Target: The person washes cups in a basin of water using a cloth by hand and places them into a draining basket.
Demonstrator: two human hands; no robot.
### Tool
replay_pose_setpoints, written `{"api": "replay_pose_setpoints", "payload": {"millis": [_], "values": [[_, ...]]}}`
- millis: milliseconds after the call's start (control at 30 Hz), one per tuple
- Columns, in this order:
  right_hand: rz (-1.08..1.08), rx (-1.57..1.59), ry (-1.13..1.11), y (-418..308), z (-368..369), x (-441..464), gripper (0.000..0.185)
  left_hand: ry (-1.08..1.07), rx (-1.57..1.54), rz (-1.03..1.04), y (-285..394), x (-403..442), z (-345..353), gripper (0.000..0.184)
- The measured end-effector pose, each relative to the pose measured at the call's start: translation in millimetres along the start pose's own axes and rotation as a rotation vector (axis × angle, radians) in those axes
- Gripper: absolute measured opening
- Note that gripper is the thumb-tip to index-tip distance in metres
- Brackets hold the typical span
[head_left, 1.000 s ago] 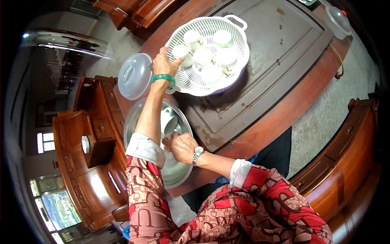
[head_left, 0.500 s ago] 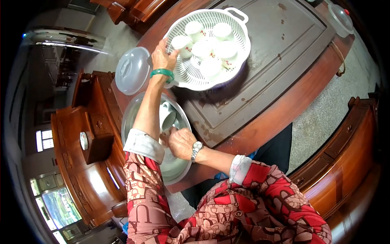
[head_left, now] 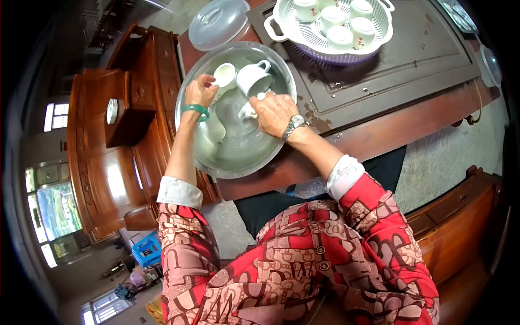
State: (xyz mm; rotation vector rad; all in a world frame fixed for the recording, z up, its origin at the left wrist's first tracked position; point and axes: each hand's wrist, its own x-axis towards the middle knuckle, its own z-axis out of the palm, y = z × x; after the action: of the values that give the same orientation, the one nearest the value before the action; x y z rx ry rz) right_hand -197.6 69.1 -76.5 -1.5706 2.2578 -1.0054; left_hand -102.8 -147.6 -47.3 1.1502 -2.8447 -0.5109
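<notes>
A wide basin [head_left: 288, 76] of water stands on the table's near left end. Over its left side, my left hand [head_left: 200, 91], wearing a green bangle, has its fingers closed at the edge of a small white cup [head_left: 224, 75]. Beside that cup a white mug [head_left: 253, 80] lies tilted, its handle toward the back. My right hand [head_left: 272, 114], with a metal watch, is closed on a bunched white cloth [head_left: 249, 111] just in front of the mug. Another white piece [head_left: 212, 130] lies in the water under my left wrist; its shape is partly hidden.
A white slotted basket [head_left: 276, 33] holding several upside-down white cups sits behind the basin, on the dark tabletop panel [head_left: 422, 70]. Left of it lies a clear plastic lid [head_left: 218, 24]. Carved wooden furniture [head_left: 108, 162] stands at left, a wooden bench [head_left: 460, 216] at right.
My left hand has left the basket's edge and come down to the small cup in the basin. My right hand remains in the basin, now showing the cloth. The view has shifted toward the basin.
</notes>
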Motion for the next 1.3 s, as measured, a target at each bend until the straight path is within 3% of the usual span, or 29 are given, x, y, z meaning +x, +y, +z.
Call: {"api": "replay_pose_setpoints", "payload": {"millis": [67, 200, 267, 300, 400, 433, 567, 667, 700, 867, 1000, 1100, 1167, 1233, 1300], "values": [[-0.012, -0.004, -0.01, 2, 4, 1, 0.013, -0.015, 0.084, -0.133, -15, -29, 6, 0.022], [-0.001, -0.02, -0.061, 5, 11, 2, 0.014, -0.134, 0.277, -0.336, -33, -66, 10, 0.038], [-0.014, -0.017, -0.061, 10, 16, 1, 0.015, -0.271, 0.359, -0.41, -36, -76, 18, 0.059], [-0.03, -0.018, -0.059, 12, 17, 2, 0.016, -0.266, 0.359, -0.419, -34, -79, 20, 0.059], [-0.035, -0.013, -0.06, 11, 23, 1, 0.017, -0.325, 0.248, -0.46, -34, -80, 33, 0.087], [-0.023, -0.009, -0.065, 11, 23, 1, 0.017, -0.324, 0.246, -0.46, -38, -81, 37, 0.087], [-0.045, 0.015, -0.035, 12, 30, 4, 0.016, -0.281, 0.134, -0.439, -58, -77, 48, 0.095], [-0.036, 0.026, -0.016, 12, 32, 5, 0.015, -0.181, 0.117, -0.171, -59, -85, 46, 0.096], [-0.031, 0.03, -0.016, 12, 31, 5, 0.015, -0.186, 0.121, -0.17, -54, -87, 44, 0.096], [-0.012, 0.052, -0.026, 17, 30, 17, 0.016, -0.353, 0.602, -0.021, -11, -75, 18, 0.084], [0.01, 0.064, -0.025, 18, 29, 15, 0.016, -0.377, 0.711, 0.09, 7, -72, 8, 0.081], [-0.006, 0.08, -0.004, 19, 30, 15, 0.016, -0.361, 0.585, 0.095, 4, -68, 6, 0.073], [-0.017, 0.111, 0.024, 20, 29, 11, 0.015, -0.296, -0.209, -0.187, -15, -68, 10, 0.069], [-0.014, 0.084, 0.02, 18, 26, 12, 0.014, -0.377, -0.388, -0.261, -25, -64, 13, 0.068], [-0.001, 0.051, -0.005, 16, 25, 13, 0.016, -0.385, -1.078, -0.403, -32, -72, 14, 0.061]]}}
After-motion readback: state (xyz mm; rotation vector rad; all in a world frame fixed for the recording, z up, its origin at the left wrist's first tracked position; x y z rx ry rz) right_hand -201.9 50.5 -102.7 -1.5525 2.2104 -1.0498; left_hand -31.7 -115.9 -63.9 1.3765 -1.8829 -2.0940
